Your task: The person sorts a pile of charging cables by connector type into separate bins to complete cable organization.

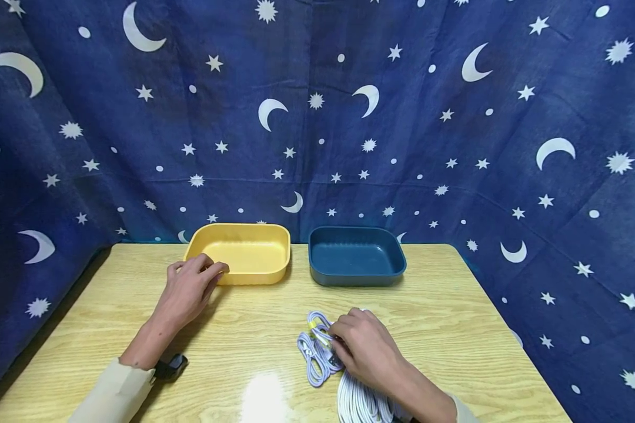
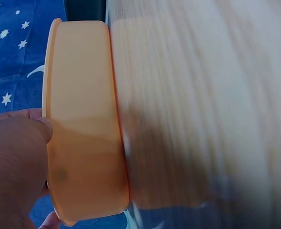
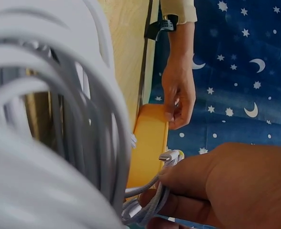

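Yellow plastic within the grasp of the left hand point(image 1: 193, 288): pinching the rim of the yellow bin point(image 1: 259, 278) at its near left corner, thumb against the outer wall. Right of that hand, the rest of the bin, upright, open side up, on the wood-grained table point(image 1: 243, 335). Down the arm from the same hand, a cream sleeve point(image 1: 113, 390) and a black wrist device point(image 1: 171, 368) at the cuff.

Lower and well to the right, the right hand point(image 1: 367, 346): pinching a pale lavender looped cable point(image 3: 163, 191) between thumb and fingers, with a metal-tipped plug point(image 3: 168, 156) sticking out just above the thumb. Just left of the same fingertips, a yellow tie point(image 1: 311, 325) round looped cable. Beside that hand on its left, another loop of pale cable point(image 1: 313, 361) on the table; one bundle or two, cannot tell. Below the right hand, toward the person, partly hidden by the forearm, a thick white coil point(image 1: 357, 402). Beyond the right hand, well apart, a dark blue bin point(image 1: 357, 280), upright and just right of the yellow one. Farther off than both hands and bins, a navy curtain point(image 1: 317, 59) with white moons and stars.
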`<action>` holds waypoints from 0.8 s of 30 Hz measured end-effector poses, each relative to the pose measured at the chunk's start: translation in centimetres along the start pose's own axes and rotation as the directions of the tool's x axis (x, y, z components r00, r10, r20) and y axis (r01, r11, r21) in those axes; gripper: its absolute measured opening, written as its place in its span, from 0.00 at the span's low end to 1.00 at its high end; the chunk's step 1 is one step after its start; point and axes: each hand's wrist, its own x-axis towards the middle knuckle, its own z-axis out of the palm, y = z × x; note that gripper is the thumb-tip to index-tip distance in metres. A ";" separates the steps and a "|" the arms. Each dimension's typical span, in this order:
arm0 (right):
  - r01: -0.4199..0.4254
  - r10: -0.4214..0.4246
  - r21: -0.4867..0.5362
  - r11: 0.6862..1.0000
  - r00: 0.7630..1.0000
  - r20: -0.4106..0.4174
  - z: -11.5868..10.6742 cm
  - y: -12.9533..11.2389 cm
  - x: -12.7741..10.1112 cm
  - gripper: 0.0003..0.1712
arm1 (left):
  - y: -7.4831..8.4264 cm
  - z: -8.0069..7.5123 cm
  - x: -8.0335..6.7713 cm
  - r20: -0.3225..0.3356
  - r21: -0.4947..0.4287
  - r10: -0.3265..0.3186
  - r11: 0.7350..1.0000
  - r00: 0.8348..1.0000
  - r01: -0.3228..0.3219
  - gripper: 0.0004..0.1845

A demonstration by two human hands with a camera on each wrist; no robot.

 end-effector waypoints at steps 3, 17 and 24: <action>0.008 -0.008 0.007 1.000 1.000 -0.012 -0.1 0.1 0.2 0.03 | 0.0 0.1 0.1 0.004 0.004 -0.002 1.000 1.000 0.002 0.10; 0.077 -0.079 -0.040 0.996 0.996 -0.035 -0.9 0.5 2.0 0.03 | 0.1 0.2 0.2 0.013 -0.010 -0.012 1.000 1.000 0.012 0.10; 0.114 -0.117 -0.079 0.990 0.993 -0.034 -1.1 0.6 3.2 0.05 | 0.0 0.0 0.1 0.012 -0.007 -0.014 1.000 1.000 0.014 0.10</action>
